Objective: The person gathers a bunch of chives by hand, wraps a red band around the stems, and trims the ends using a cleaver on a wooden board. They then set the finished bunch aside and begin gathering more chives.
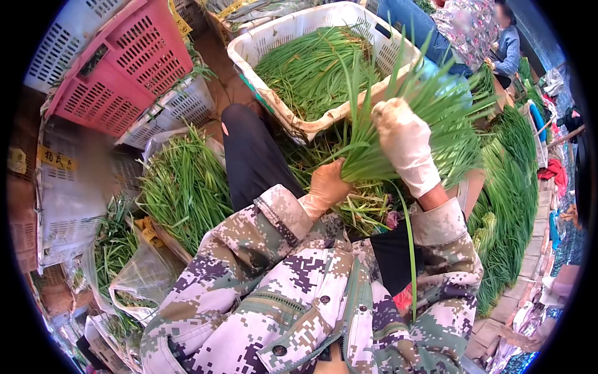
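Note:
My left hand (330, 187), in a thin pale glove, is closed round the lower end of a bunch of long green leaves (367, 159). The bunch fans out up and to the right. Over its middle is my gloved right hand (405, 140), fingers curled in; what they grip, if anything, is hidden. One long leaf hangs from the bunch down past my right sleeve. Below the hands lie loose trimmings (367, 209). Just beyond them stands a white crate (321, 121) holding more green leaves (311, 68).
Stacked pink (124, 68) and white crates stand at the upper left. Cut greens (187, 181) lie by my left knee, with a plastic bag (143, 274) below. A long heap of leaves (511, 187) runs down the right. Other people (507, 50) sit at the upper right.

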